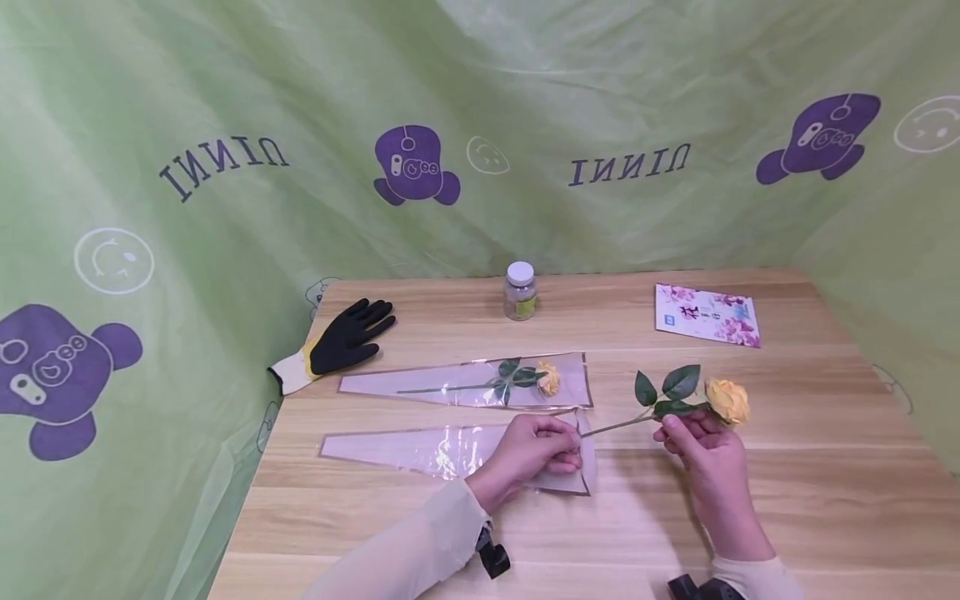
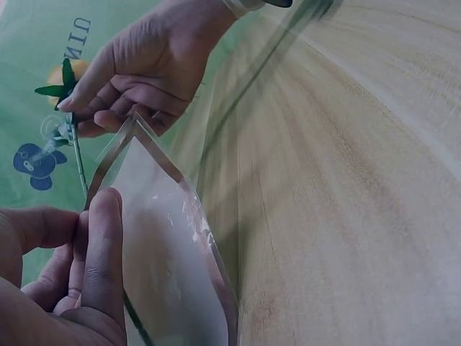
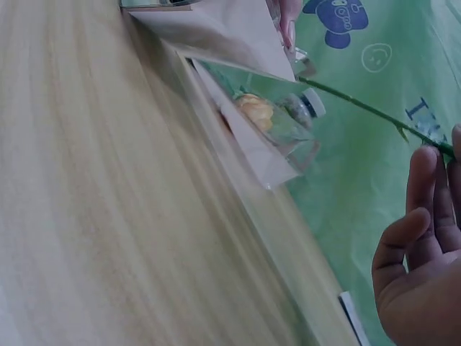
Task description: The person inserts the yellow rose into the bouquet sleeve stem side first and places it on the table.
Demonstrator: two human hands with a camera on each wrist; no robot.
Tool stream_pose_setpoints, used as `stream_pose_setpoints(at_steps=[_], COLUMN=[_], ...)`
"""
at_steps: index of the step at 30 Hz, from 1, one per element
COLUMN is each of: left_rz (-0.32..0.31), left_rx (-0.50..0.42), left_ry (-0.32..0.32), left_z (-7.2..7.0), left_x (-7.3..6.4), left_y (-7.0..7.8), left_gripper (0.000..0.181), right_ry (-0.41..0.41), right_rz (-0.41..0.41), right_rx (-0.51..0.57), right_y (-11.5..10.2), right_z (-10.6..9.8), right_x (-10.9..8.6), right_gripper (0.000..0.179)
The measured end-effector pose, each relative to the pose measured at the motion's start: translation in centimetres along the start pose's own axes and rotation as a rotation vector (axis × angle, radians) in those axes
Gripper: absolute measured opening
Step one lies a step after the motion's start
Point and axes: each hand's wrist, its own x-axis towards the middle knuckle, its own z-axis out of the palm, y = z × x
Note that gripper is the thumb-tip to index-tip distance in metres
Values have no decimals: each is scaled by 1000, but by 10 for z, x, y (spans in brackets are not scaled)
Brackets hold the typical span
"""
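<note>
My right hand (image 1: 708, 458) pinches the stem of a yellow artificial rose (image 1: 727, 401) just below its green leaves, with the bloom pointing right. At the wide end of a clear flower sleeve (image 1: 382, 450), my left hand (image 1: 536, 450) grips the edge between thumb and fingers. In the left wrist view the sleeve's mouth (image 2: 173, 169) gapes and the stem (image 2: 79, 158) runs down to the left fingers, its lower part showing below them by the sleeve. Behind lies a second sleeve (image 1: 576, 392) holding another yellow rose (image 1: 548, 379).
A black-palmed work glove (image 1: 345, 342) lies at the table's left edge. At the back stands a clear bottle (image 1: 520, 296) with a white lid. A flower-printed packet (image 1: 707, 315) lies at back right. Green printed curtain (image 1: 525, 100) surrounds the table.
</note>
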Motion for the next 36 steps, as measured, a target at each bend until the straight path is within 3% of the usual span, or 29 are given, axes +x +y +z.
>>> stream_pose_setpoints(at_steps=[8,16,26,36], left_rz=[-2,11,36,54], left_rx=[11,16,1,-6], left_ry=[15,4,-17,-30], left_z=[-2,0,2,2], left_x=[0,1,1,2], left_y=[2,3,6,8], left_gripper=[10,10,11,10], right_ry=[-72,-139,-131,-102], right_rz=[40,37,121,175], right_rx=[134,217,77,143], right_y=[3,7,26,33], right_z=[-8,-3,3,3], right_x=[-3,-9,-24,-25], right_gripper=[13,19,18,24])
